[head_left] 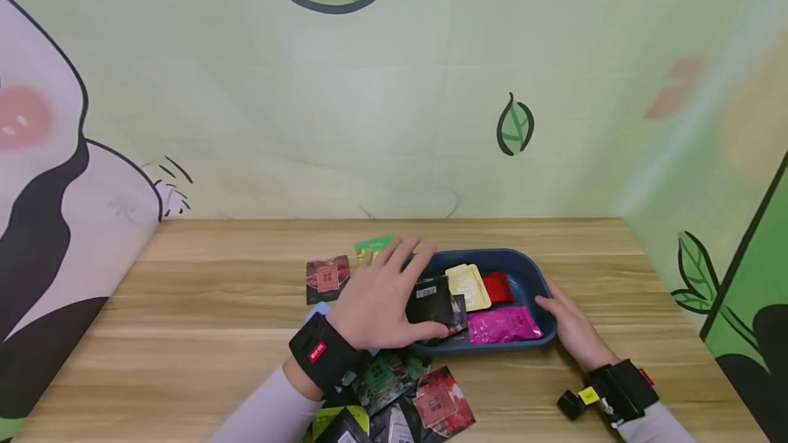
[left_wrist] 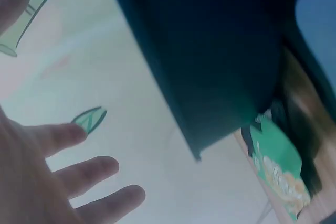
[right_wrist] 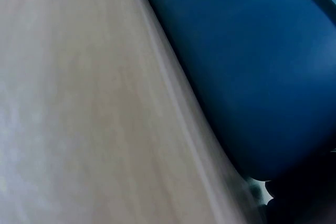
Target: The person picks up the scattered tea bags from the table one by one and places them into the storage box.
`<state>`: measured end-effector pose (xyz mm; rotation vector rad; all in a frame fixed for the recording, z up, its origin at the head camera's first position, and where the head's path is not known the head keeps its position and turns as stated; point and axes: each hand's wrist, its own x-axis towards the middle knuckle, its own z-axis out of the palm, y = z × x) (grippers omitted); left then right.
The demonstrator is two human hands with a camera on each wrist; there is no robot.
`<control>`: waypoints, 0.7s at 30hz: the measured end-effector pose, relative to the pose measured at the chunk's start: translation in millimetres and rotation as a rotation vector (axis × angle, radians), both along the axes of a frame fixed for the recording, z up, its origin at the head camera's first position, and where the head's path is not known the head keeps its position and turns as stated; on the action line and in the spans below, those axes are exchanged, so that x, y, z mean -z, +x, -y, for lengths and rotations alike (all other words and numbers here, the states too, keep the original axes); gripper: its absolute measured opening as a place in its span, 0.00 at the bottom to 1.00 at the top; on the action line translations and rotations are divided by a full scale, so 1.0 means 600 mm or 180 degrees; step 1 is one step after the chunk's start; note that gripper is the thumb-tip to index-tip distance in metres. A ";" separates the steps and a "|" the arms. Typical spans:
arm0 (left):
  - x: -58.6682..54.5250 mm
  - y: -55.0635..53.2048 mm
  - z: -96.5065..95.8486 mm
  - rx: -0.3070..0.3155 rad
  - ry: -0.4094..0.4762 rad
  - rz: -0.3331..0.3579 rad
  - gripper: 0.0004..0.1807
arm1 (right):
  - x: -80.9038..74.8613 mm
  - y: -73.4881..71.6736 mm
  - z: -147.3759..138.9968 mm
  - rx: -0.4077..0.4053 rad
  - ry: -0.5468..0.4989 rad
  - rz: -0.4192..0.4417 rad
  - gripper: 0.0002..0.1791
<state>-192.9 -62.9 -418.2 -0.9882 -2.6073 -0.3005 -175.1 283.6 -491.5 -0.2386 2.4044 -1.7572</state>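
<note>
A dark blue plastic bin (head_left: 532, 279) stands on the table, holding a black packet (head_left: 429, 303), cream packets (head_left: 469, 287), a red packet (head_left: 497, 287) and a shiny pink packet (head_left: 503, 325). My left hand (head_left: 384, 299) is over the bin's left end, fingers spread and straight, thumb by the black packet. It hides that end of the bin; whether it touches anything I cannot tell. In the left wrist view, its fingers (left_wrist: 97, 174) are apart from the bin's wall. At the right end my right hand (head_left: 575, 327) grips the bin, thumb at the rim.
In front of the bin lies a pile of packets, among them a red one (head_left: 438, 402) and a dark green one (head_left: 380, 380). Left of it are a dark red packet (head_left: 327, 279) and a green packet (head_left: 369, 246). A printed wall (head_left: 394, 122) rises behind the table (head_left: 203, 333).
</note>
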 end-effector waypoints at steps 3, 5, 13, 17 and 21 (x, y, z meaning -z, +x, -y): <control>-0.003 -0.003 0.014 -0.0097 -0.0080 0.0120 0.62 | 0.001 0.000 0.001 0.0004 -0.0008 0.0042 0.40; -0.009 -0.008 0.024 -0.0120 -0.0106 0.0213 0.62 | 0.000 0.000 0.002 0.0031 0.0014 0.0051 0.40; -0.022 -0.045 0.088 -0.0435 -0.0048 0.0741 0.56 | -0.001 0.000 0.003 0.0027 -0.0012 0.0013 0.39; -0.011 -0.070 0.129 -0.0680 0.0059 0.0979 0.55 | -0.001 0.000 0.003 0.0022 0.0005 0.0009 0.39; 0.008 -0.090 0.161 -0.0885 -0.0005 0.1182 0.56 | -0.001 0.001 0.003 0.0019 0.0023 0.0009 0.39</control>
